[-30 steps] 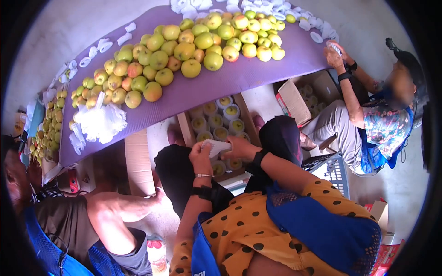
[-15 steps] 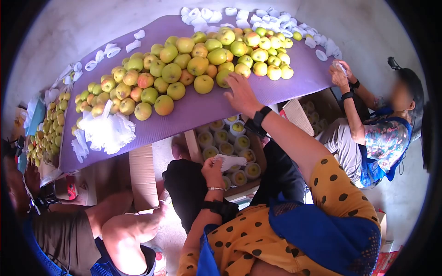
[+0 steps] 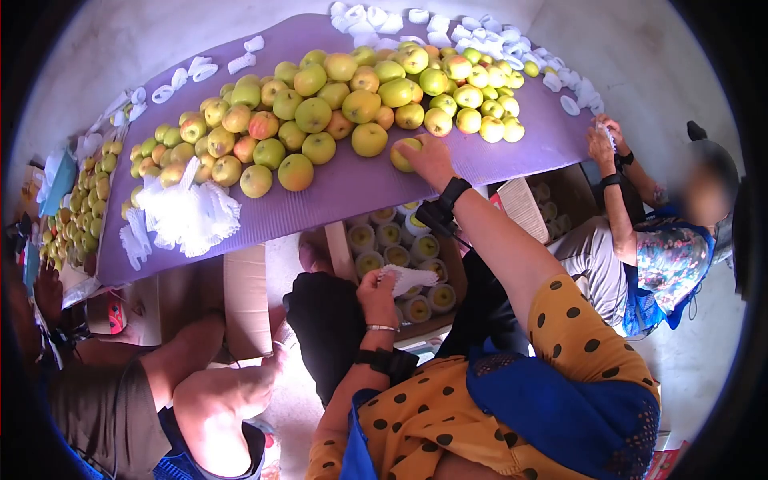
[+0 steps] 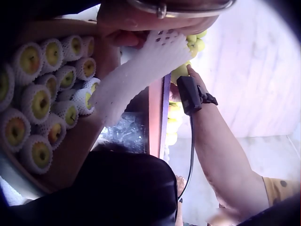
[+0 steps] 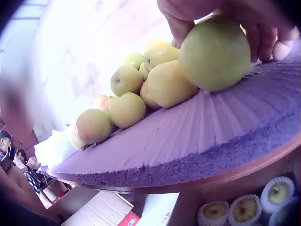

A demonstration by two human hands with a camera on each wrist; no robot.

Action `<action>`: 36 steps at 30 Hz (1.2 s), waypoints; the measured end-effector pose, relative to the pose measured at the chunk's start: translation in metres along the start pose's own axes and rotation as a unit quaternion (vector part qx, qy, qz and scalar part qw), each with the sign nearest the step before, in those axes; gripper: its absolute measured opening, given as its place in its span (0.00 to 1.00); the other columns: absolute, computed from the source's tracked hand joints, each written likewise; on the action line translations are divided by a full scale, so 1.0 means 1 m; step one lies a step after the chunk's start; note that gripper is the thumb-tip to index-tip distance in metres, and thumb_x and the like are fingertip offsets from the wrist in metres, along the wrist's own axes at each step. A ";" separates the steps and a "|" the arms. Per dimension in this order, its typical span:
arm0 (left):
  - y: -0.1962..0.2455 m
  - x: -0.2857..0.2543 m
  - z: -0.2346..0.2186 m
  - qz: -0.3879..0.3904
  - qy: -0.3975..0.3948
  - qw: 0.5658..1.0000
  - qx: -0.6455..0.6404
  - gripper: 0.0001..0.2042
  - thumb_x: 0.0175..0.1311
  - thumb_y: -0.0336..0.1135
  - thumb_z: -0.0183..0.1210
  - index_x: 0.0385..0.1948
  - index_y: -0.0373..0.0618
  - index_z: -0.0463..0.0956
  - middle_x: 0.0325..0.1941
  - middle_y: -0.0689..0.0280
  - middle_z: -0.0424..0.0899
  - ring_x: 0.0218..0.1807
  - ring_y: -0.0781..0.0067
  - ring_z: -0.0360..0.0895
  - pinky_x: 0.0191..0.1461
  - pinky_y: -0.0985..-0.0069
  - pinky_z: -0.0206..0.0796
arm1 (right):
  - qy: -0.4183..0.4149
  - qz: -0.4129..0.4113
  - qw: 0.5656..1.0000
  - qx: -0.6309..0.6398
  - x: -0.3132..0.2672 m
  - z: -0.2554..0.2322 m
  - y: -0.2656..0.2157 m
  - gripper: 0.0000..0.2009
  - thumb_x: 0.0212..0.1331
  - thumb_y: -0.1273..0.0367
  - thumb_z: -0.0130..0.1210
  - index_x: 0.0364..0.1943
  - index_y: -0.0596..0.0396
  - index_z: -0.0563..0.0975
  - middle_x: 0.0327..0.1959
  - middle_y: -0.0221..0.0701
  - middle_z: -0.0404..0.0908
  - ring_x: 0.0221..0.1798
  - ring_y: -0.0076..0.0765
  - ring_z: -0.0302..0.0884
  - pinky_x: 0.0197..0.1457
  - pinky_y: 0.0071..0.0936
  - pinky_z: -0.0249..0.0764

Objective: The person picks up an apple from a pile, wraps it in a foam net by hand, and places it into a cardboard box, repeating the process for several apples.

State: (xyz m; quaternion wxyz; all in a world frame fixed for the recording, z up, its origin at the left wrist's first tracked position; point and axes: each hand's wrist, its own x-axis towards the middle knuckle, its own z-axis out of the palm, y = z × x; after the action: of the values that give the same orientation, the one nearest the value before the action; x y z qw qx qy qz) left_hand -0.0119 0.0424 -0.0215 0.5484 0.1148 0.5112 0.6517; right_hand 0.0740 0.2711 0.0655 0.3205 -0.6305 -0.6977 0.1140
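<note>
My right hand [image 3: 430,160] grips a green apple [image 5: 215,54] at the front edge of the apple pile, over the purple padded table [image 3: 336,192]. In the right wrist view its thumb and fingers curl around the apple from above. Below the table, my left hand [image 3: 376,298] pinches one end of a white foam net sleeve [image 4: 141,70], which hangs flattened and has nothing in it. Beneath the sleeve stands a cardboard box [image 3: 338,250] with rows of apples in foam nets [image 4: 36,103].
A heap of white foam nets [image 3: 188,216] lies at the table's front left; more line its back edge. At right a seated person [image 3: 672,240] holds a foam net beside another box [image 3: 520,208]. Another person's legs [image 3: 216,384] are at left.
My right hand has left the foam sleeve, reached up to the table and taken hold of an apple from the pile's front. My left hand keeps the sleeve over the box.
</note>
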 end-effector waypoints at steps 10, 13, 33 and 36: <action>-0.007 0.003 0.000 -0.005 0.006 1.000 -0.003 0.03 0.51 0.26 0.55 0.26 0.40 0.71 0.26 0.68 0.75 0.25 0.81 0.71 0.30 0.83 0.63 | -0.114 -0.196 0.972 0.059 -0.037 -0.016 -0.014 0.23 0.45 0.61 0.55 0.44 0.55 0.62 0.37 0.45 0.71 0.41 0.51 0.70 0.43 0.38 0.66; -0.011 0.005 0.001 0.002 0.019 1.000 -0.016 0.03 0.51 0.25 0.55 0.26 0.40 0.71 0.25 0.69 0.75 0.25 0.81 0.71 0.28 0.84 0.63 | -0.192 -0.136 0.966 0.111 -0.037 -0.033 -0.028 0.22 0.44 0.64 0.54 0.44 0.55 0.62 0.39 0.46 0.70 0.42 0.51 0.69 0.44 0.38 0.65; -0.020 0.010 -0.005 0.035 0.144 0.983 0.110 0.07 0.50 0.27 0.56 0.29 0.41 0.67 0.27 0.67 0.72 0.24 0.77 0.70 0.21 0.79 0.68 | -0.444 0.166 0.654 0.589 -0.152 -0.062 0.032 0.24 0.44 0.70 0.55 0.49 0.62 0.65 0.45 0.32 0.70 0.45 0.25 0.68 0.50 0.24 0.65; -0.023 0.009 -0.003 0.031 0.138 0.980 0.140 0.07 0.49 0.27 0.57 0.27 0.44 0.67 0.25 0.70 0.70 0.25 0.80 0.69 0.22 0.82 0.64 | -0.481 0.169 0.544 0.666 -0.180 -0.064 0.036 0.25 0.46 0.70 0.55 0.52 0.60 0.63 0.48 0.31 0.68 0.48 0.25 0.66 0.53 0.22 0.61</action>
State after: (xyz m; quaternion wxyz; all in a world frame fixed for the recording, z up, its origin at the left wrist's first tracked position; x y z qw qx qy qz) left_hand -0.0036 0.0457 -0.0454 0.4304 0.1154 0.6643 0.6001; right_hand 0.1406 0.0901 0.0393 0.2391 -0.1930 -0.3517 0.8842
